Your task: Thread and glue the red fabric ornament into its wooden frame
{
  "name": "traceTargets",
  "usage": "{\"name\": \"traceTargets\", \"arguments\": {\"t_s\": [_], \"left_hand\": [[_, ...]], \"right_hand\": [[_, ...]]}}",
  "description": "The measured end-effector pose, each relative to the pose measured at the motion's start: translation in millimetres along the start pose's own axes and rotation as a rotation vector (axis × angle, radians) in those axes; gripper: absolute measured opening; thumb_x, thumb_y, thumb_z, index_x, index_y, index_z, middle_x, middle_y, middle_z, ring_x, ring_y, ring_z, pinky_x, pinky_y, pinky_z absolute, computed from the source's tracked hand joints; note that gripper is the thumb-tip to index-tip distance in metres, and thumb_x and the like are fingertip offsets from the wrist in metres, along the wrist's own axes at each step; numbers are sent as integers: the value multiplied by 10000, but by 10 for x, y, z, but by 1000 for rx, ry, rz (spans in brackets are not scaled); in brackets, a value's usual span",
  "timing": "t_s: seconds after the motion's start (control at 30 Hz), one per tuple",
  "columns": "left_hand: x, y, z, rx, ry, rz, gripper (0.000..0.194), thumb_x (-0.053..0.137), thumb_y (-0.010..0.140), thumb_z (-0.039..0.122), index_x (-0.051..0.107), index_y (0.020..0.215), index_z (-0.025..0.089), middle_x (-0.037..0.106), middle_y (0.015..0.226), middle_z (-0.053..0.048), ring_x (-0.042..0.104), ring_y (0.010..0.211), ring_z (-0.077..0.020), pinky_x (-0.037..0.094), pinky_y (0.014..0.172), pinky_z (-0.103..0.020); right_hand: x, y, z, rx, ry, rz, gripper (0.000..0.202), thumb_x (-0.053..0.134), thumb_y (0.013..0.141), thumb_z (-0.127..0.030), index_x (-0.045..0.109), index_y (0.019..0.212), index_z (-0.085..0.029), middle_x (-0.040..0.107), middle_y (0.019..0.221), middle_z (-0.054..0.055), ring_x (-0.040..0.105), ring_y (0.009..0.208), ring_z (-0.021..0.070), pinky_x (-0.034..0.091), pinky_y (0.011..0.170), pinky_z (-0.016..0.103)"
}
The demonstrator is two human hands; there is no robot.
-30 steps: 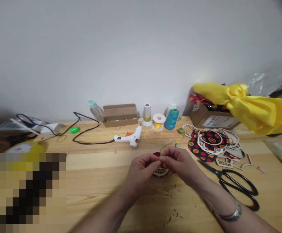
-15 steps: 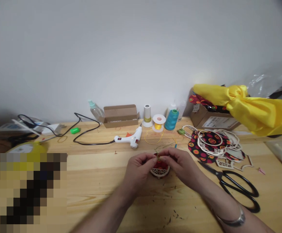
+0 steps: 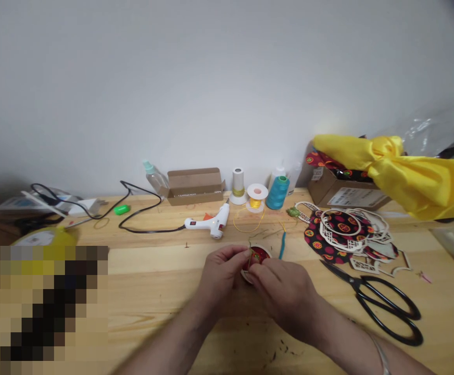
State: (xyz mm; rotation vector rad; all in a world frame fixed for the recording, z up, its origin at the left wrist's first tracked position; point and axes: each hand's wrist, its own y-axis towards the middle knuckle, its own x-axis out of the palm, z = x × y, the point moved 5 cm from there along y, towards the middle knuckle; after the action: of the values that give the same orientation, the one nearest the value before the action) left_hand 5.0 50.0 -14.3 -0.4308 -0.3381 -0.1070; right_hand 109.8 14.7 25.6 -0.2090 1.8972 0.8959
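A small round ornament (image 3: 261, 253) with red patterned fabric and a pale wooden rim lies on the table between my hands, partly hidden by them. A thin green cord (image 3: 250, 251) runs over its fabric face. At the ornament's upper left, my left hand (image 3: 224, 272) is closed in a pinch on the cord. My right hand (image 3: 285, 287) covers the ornament's lower right, its fingers pinched over the cord's lower part; the fingertips are partly hidden. A teal strip (image 3: 282, 245) lies just beyond my right hand.
Black-handled scissors (image 3: 387, 302) lie at the right, below wooden fretwork pieces and patterned fabric (image 3: 328, 237). Behind stand a glue gun (image 3: 211, 223), thread spools (image 3: 257, 195), a teal thread cone (image 3: 277, 192) and a cardboard box (image 3: 196, 194). Yellow cloth (image 3: 410, 177) drapes over another box.
My right hand has moved down toward me, from the ornament's top to its lower edge, drawing the cord down across the face. More of the teal strip shows. My left hand has hardly moved.
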Motion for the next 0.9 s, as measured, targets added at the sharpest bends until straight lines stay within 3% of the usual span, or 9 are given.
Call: {"name": "traceTargets", "arguments": {"t_s": [0.13,0.23,0.33,0.43,0.53,0.63,0.73,0.9], "left_hand": [[5,15,-73,-80,-142,-43,96,677,652,230,667,692,143,646,581,-3,473,411,-43,269,378,-152],[17,12,-83,-109,-184,-69,98,689,638,216,649,651,128,588,525,21,447,395,-28,248,373,-146],[15,11,-72,-104,-174,-65,109,694,629,221,647,652,126,551,496,35,413,378,-20,216,363,-148],[-7,14,-70,-89,-131,-20,124,700,616,223,658,679,124,547,466,36,360,348,-11,162,347,-156],[-6,9,-86,-97,-59,-13,144,696,621,251,664,676,122,519,412,44,287,314,-5,125,335,-166],[20,-4,-86,-86,14,-44,176,690,627,277,673,690,114,579,471,13,290,321,-6,134,334,-168],[49,-24,-78,-87,40,-64,177,694,619,286,672,678,121,628,542,-8,340,338,-14,147,336,-166],[86,-58,-48,-85,88,-71,129,685,634,259,666,634,131,605,504,15,352,346,-14,158,342,-157]], "right_hand": [[75,-15,-83,-150,-200,-30,207,391,838,-93,584,774,-127,565,627,60,477,556,160,307,487,283],[35,8,-81,-150,-112,-41,187,418,827,-118,585,746,-139,567,642,59,479,581,162,327,503,285],[-96,62,54,33,156,44,150,478,807,-193,591,718,-151,587,706,64,503,676,169,380,597,298],[-145,92,319,370,408,141,181,491,813,-228,629,716,-163,601,696,53,519,720,168,403,676,311],[18,75,500,690,745,36,186,544,772,-296,659,717,-159,624,698,51,543,689,168,429,651,307],[185,32,506,910,1115,-63,188,621,688,-321,649,737,-142,634,687,37,557,631,151,443,600,283],[203,17,479,968,1227,-31,175,663,636,-300,615,675,-136,600,615,2,527,569,117,421,555,246],[183,27,455,923,1236,8,173,633,666,-299,557,654,-144,561,591,-17,496,543,98,397,522,226]]}}
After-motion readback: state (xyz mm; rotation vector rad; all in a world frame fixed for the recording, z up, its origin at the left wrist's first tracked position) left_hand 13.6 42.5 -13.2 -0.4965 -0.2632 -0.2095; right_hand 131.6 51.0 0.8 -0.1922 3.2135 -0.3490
